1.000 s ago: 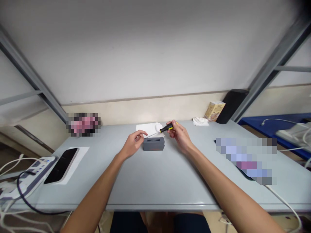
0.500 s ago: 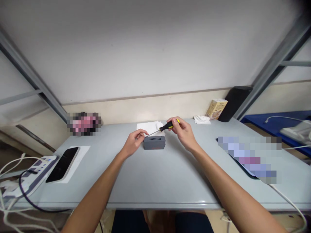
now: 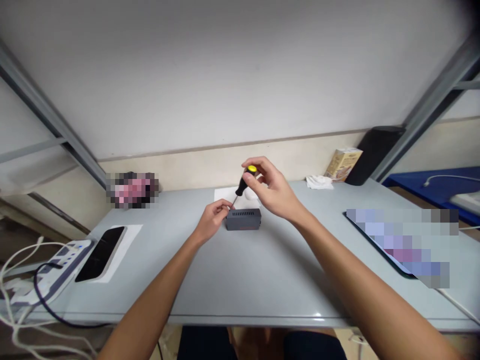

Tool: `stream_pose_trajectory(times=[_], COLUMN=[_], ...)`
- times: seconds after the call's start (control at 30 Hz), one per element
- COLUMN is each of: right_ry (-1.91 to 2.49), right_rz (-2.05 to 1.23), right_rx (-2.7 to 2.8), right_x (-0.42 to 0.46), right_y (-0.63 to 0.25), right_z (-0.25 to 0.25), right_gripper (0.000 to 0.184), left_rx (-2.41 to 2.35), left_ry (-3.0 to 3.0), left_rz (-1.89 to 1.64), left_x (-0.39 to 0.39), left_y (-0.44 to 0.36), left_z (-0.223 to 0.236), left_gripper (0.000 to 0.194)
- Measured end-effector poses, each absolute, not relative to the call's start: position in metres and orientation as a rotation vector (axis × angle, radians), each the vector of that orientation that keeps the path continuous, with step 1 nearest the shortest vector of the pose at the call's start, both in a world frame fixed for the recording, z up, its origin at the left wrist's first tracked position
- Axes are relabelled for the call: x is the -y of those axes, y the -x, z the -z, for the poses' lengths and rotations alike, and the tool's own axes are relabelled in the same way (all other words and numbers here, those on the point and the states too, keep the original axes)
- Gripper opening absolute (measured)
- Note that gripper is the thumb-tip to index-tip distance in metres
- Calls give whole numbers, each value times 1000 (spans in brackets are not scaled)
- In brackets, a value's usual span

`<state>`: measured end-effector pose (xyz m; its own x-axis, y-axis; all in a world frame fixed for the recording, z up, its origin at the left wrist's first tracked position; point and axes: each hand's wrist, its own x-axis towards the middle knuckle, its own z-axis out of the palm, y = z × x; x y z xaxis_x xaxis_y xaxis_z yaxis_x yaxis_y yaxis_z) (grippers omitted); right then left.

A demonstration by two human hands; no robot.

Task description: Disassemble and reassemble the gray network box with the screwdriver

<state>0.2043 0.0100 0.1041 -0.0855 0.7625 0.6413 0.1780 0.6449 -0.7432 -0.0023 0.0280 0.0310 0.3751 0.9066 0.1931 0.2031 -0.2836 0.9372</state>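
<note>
A small dark grey metal box [image 3: 243, 221] with a row of slots along its top lies on the desk in front of me. My right hand [image 3: 268, 187] grips the black and yellow handle of a screwdriver [image 3: 242, 186], which leans steeply with its tip down at the box's left top end. At that same end, my left hand [image 3: 213, 218] has its fingers bent together by the screwdriver tip. Whether those fingertips pinch something small is hidden. Behind the box lie a white sheet of paper [image 3: 224, 196] and a small white rounded object [image 3: 250, 194].
On the left are a phone [image 3: 101, 254] on paper and a power strip [image 3: 52, 270] with cables. A blurred-out tablet-like device [image 3: 390, 245] lies on the right. Tissue [image 3: 318, 182], a yellow carton [image 3: 342, 165] and a black speaker-like object [image 3: 375, 155] stand along the back.
My right hand has swung the screwdriver from a low slant to a steep one, its handle now up and over the box's left part. My left hand stays at the box's left end.
</note>
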Motion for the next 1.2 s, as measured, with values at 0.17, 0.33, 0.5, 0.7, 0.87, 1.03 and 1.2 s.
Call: stream_pose_trajectory(times=[0.17, 0.33, 0.5, 0.7, 0.87, 1.03, 1.2], right_ry=[658, 641, 574, 671, 607, 677, 578], right_rz=[-724, -684, -855, -710, -825, -748, -809], right_rx=[1614, 1466, 1422, 1357, 1350, 1304, 1296], right_x=[-21, -22, -17, -15, -13, -12, -11], right_y=[-183, -176, -186, -185, -182, -180, -182], right_z=[-103, -90, -82, -78, -77, -76, -77], right_gripper=[30, 33, 40, 36, 41, 40, 35], left_rx=[-983, -997, -995, -986, -967, -967, -961], left_ry=[-1649, -1633, -1613, -1528, -1507, -1502, -1522], left_rz=[-999, -1021, -1033, -1042, -1020, -1023, -1014], left_x=[-27, -27, -24, -23, -24, -26, -26], left_y=[-2, -3, -5, -7, -7, -6, -5], left_z=[-30, -29, -28, -26, -26, -25, -25], left_gripper=[24, 22, 22, 23, 22, 22, 24])
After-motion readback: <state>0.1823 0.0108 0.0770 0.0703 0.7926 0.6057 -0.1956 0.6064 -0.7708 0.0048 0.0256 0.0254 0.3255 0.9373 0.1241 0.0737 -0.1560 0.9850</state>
